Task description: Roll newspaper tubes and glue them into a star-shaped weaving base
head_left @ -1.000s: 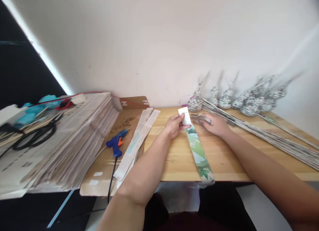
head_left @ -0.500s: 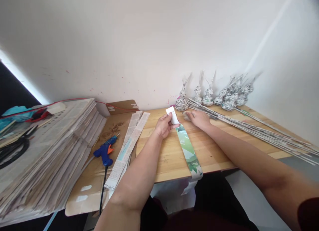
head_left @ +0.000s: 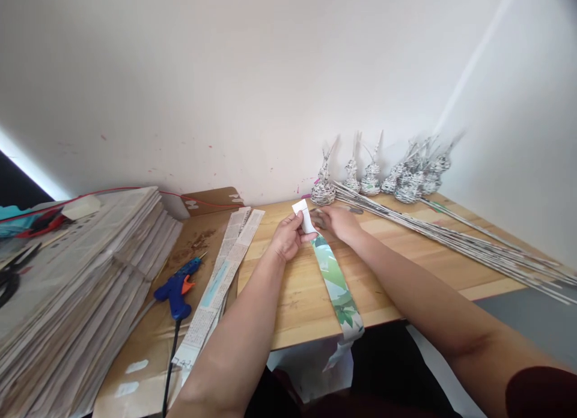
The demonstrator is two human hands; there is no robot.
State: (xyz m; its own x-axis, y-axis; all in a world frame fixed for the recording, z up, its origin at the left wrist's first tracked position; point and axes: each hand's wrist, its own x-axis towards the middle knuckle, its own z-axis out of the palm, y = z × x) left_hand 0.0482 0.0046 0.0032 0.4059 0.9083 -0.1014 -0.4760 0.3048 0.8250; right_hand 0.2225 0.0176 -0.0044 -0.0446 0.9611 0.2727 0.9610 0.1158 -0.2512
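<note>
My left hand [head_left: 288, 236] pinches the white end of a long paper strip [head_left: 333, 278] between thumb and fingers. Green leaf patterns cover the strip's lower part, which runs across the wooden table and hangs curled over the front edge. Just right of that white end, my right hand [head_left: 340, 223] has its fingers closed round a small greyish thing [head_left: 318, 217], too blurred and covered to name. Behind my hands stands a woven newspaper figure [head_left: 323, 187] with two thin upright ends on top.
Rolled paper sticks [head_left: 419, 230] lie across the right side, before more woven figures [head_left: 408, 187]. At left, a blue glue gun [head_left: 177, 293] rests on cardboard [head_left: 192, 220], beside newspaper strips [head_left: 220, 280] and a tall newspaper stack [head_left: 112, 268]. The wooden table [head_left: 297, 313] ends close in front of me.
My right hand has moved left with the greyish thing, up close to the strip's white end. My left hand still pinches the strip. The whole view has shifted slightly.
</note>
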